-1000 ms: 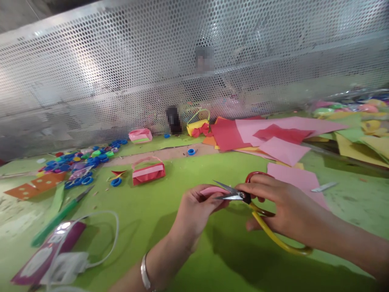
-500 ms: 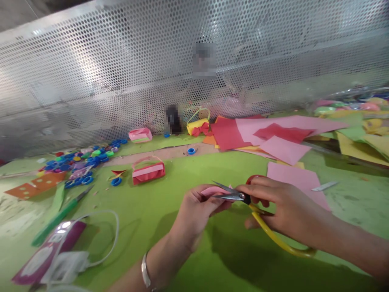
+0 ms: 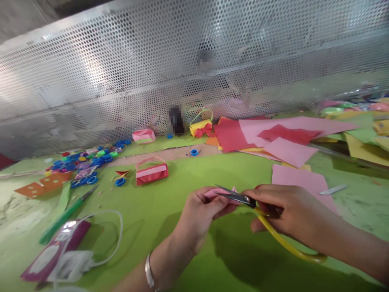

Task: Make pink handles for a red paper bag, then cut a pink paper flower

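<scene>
Pinched in my left hand (image 3: 197,215) is a small folded piece of pink paper (image 3: 212,193), held above the green table. My right hand (image 3: 288,209) grips a pair of scissors (image 3: 275,235) with yellow-coated handles; part of the handles is hidden behind my fingers. The dark blades lie across the pink paper, pointing left toward my left fingers, and are only slightly apart. To the left on the table stands a red paper handbag (image 3: 152,174) with a pale pink strip and a thin handle.
Coloured paper sheets (image 3: 282,125) lie at the back right, near a small blade (image 3: 333,190). A yellow paper bag (image 3: 200,127) and a pink one (image 3: 144,136) stand by the perforated metal panel (image 3: 121,73). At left are bottle caps (image 3: 82,160), a green-handled knife (image 3: 65,217) and a power strip (image 3: 54,255).
The scissor blades have closed partway over the pink paper, and my right fingers have drawn closer together. The whole view has shifted slightly.
</scene>
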`<state>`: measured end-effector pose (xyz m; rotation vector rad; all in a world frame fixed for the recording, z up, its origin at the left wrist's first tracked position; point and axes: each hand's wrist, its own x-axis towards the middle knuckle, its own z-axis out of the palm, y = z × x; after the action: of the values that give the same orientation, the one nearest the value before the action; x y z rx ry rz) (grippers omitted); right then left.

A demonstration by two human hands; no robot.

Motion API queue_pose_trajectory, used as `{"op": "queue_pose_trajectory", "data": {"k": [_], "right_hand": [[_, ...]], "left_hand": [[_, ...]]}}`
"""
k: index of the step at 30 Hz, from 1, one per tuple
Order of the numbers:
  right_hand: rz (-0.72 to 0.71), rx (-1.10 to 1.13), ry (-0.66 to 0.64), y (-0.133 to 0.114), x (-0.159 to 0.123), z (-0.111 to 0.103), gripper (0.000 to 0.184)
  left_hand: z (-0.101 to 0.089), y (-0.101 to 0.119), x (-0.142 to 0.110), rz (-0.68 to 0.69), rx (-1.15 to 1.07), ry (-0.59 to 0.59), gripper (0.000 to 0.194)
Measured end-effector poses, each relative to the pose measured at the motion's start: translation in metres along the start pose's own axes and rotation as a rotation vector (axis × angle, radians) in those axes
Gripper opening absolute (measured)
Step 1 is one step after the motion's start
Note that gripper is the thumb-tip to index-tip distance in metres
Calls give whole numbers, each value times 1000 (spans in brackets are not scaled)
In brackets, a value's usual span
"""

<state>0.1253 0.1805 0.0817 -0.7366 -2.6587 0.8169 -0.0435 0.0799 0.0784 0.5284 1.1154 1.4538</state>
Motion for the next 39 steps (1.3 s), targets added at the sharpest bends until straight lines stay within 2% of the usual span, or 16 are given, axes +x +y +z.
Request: {"op": "queue_pose_trajectory", "data": {"k": [4, 9, 16, 21, 27, 34, 39], "right_hand": [[-22, 11, -13, -2, 0, -1, 23], [-42, 0, 10, -2, 0, -4, 30], [-13, -19, 27, -1, -2, -7, 39], [-49, -71, 21, 2, -2, -7, 42], [-75, -117, 34, 4, -1, -8, 46], [-120, -106, 93, 6, -2, -6, 43], [-130, -97, 81, 8, -3, -5, 51]], "left_hand": [[1, 0, -1, -7, -19, -17, 17], [1, 2, -1, 1, -49, -22, 21], [3, 6, -2, 48, -45, -30, 15], [2, 6, -2, 41, -19, -58, 16], [0, 7, -2, 43, 37, -99, 24], [-1, 8, -1, 37, 128, -60, 27], [-1, 8, -1, 18, 123, -73, 27]]}}
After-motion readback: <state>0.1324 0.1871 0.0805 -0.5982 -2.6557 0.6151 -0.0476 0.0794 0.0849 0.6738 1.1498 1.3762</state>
